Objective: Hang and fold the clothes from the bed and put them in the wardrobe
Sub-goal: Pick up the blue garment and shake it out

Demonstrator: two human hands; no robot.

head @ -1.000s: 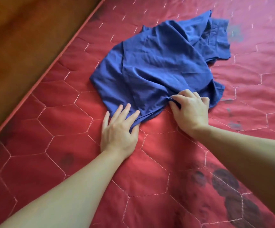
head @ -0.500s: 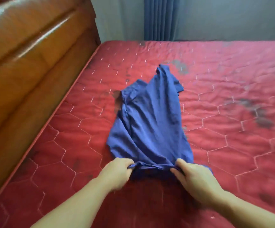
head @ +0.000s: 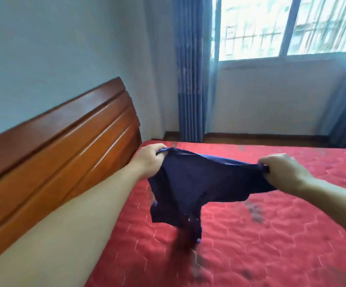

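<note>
A dark blue garment point(head: 190, 189) hangs in the air over the red quilted bed point(head: 271, 235), stretched between both my hands. My left hand point(head: 150, 160) grips one upper corner of the garment, fingers curled round the cloth. My right hand point(head: 281, 169) grips the other upper corner. The lower part of the garment dangles down, and its lowest tip is blurred just above the bed cover.
A wooden headboard point(head: 60, 154) runs along the left side of the bed. Blue curtains point(head: 190, 69) hang beside a barred window point(head: 288, 25) at the far wall. Dark stains mark the bed cover on the right.
Both hands have lifted the blue garment off the bed and pulled its edge apart. The camera has tilted up, so the wall and window now show.
</note>
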